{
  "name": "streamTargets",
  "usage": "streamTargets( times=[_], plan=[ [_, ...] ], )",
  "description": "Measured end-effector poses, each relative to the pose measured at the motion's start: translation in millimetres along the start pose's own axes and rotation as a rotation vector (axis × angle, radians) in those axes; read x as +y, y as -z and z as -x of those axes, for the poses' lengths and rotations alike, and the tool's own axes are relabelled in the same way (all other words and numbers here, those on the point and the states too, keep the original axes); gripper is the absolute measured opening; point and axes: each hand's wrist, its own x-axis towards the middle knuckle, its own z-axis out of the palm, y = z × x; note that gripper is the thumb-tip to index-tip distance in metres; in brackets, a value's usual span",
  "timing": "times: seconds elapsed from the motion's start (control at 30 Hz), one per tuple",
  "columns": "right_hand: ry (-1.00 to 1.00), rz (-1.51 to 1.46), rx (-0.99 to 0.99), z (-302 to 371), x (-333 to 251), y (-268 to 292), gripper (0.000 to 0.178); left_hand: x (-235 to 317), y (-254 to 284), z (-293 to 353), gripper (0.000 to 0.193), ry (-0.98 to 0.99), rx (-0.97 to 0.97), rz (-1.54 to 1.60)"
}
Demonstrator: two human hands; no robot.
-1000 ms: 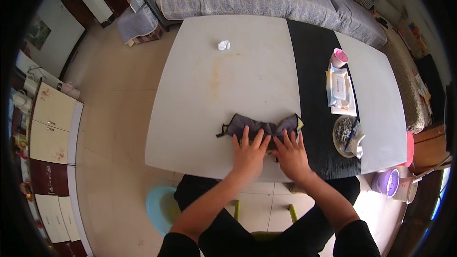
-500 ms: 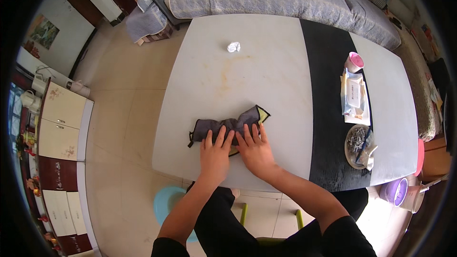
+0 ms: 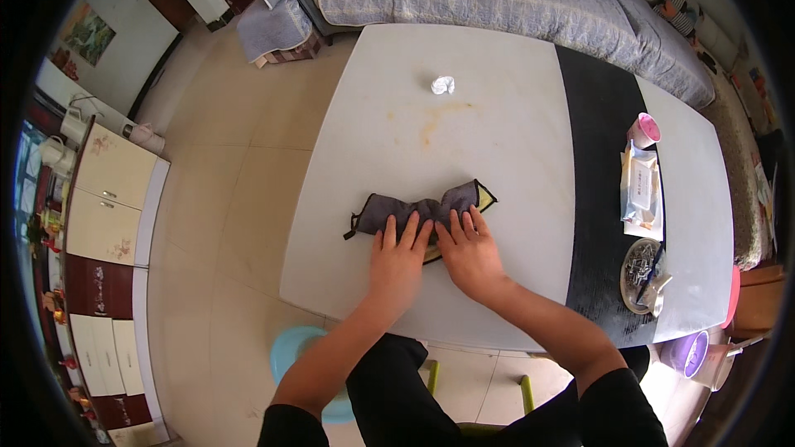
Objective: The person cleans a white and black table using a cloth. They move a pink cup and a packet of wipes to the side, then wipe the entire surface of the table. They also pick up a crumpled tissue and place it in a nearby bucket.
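A dark grey cleaning cloth (image 3: 391, 209) with black edging and a yellowish underside lies rolled or folded near the front of the table. Its right corner is turned up to the yellow side, and a small black loop sticks out at its left end. My left hand (image 3: 399, 252) rests on the cloth's near edge left of the middle, fingers stretched forward. Beside it my right hand (image 3: 470, 257) lies flat on the right part, fingers likewise extended. Part of the cloth is hidden beneath both hands.
A crumpled white tissue (image 3: 443, 85) lies on the far part of the grey table (image 3: 356, 141), near yellow-brown stains. On the right stand a pink-and-white cup (image 3: 644, 130), a wipes packet (image 3: 641, 190) and a dish of small metal pieces (image 3: 633, 294). A light-blue basin (image 3: 291, 348) is below left.
The whole view has shifted, so the table and its contents sit further right. Both hands remain on the cloth, with hardly any change in its shape.
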Motion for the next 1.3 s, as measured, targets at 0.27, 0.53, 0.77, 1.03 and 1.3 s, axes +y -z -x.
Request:
streamTargets(
  times=[0.27,0.53,0.77,1.03,1.3],
  plan=[
    [-0.263,0.149,0.005,-119,41,-15,0.036,-18,0,-129,0.048,0.163,0.07,0.037],
    [0.039,-0.012,0.064,9,-23,8,0.041,3,2,26,0.047,-0.007,0.1,0.07],
    [-0.021,0.005,0.246,-96,-20,-15,0.036,-59,-1,-50,0.04,0.12,0.191,0.121],
    [0.063,-0.031,0.168,-89,-66,-20,0.034,-82,5,7,0.045,0.177,0.094,0.068],
    [0.09,-0.098,0.2,-162,-61,-38,0.035,-136,8,-41,0.059,0.211,0.176,0.066]
  ],
)
